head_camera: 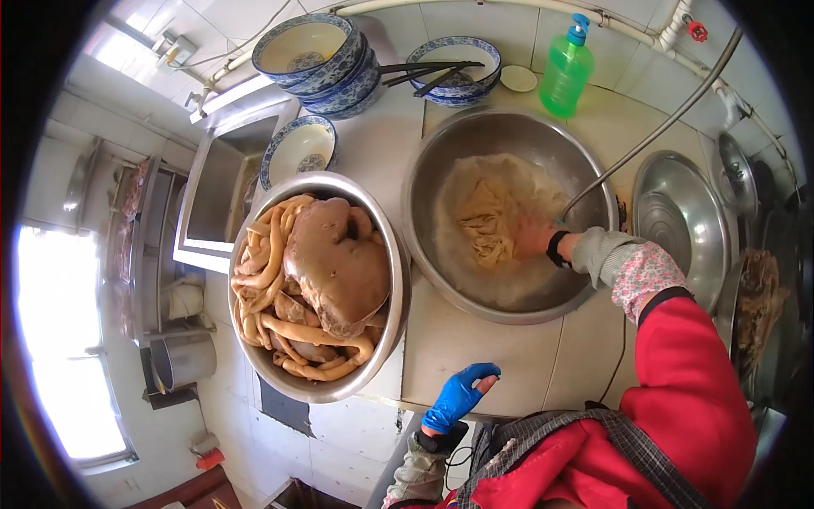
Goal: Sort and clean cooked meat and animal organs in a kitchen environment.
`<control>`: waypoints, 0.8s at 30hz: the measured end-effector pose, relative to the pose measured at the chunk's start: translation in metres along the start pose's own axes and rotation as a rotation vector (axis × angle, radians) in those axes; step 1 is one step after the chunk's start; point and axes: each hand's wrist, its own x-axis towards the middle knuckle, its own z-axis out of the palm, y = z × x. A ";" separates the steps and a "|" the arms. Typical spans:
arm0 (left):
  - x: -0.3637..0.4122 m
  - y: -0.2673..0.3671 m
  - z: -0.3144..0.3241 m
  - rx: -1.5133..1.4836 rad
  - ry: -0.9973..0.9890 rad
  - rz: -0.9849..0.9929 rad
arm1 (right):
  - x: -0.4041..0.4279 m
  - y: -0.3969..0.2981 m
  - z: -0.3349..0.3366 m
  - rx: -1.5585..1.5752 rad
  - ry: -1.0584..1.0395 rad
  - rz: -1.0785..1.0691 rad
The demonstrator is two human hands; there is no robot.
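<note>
My right hand (534, 238) reaches into cloudy water in a large steel basin (426, 210). It is blurred, and its fingers lie beside a tan, wrinkled soft mass (484, 223); whether they grip it is hidden by the water. A flexible hose (668, 124) hangs into this basin close to my wrist. My left hand (459, 396) wears a torn blue glove with the thumb bare. It hovers at the counter's front edge, holding nothing, thumb apart from the fingers. To its upper left, a second steel basin (399, 299) holds tan intestines (276, 248) and a big brown organ (337, 261).
Stacked blue-and-white bowls (337, 89) stand at the back, with black chopsticks (439, 71) across other bowls (455, 95). A green pump bottle (566, 76) is by the wall. On the left is a steel sink (219, 184); a shallow steel basin (706, 203) stands right.
</note>
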 end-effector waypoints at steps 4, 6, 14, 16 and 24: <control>0.006 0.003 0.005 0.003 -0.027 -0.006 | -0.011 -0.007 -0.023 0.128 0.012 -0.145; 0.008 0.003 0.005 0.075 -0.033 0.059 | -0.008 0.009 -0.042 0.280 -0.104 -0.091; 0.006 -0.003 -0.008 -0.055 -0.032 -0.012 | -0.031 0.066 -0.126 1.082 0.125 -0.268; 0.006 -0.005 -0.009 -0.040 -0.028 0.004 | -0.036 0.066 -0.137 1.313 0.151 -0.321; 0.012 0.005 -0.010 -0.018 -0.073 0.018 | 0.014 0.084 -0.044 0.462 0.187 0.050</control>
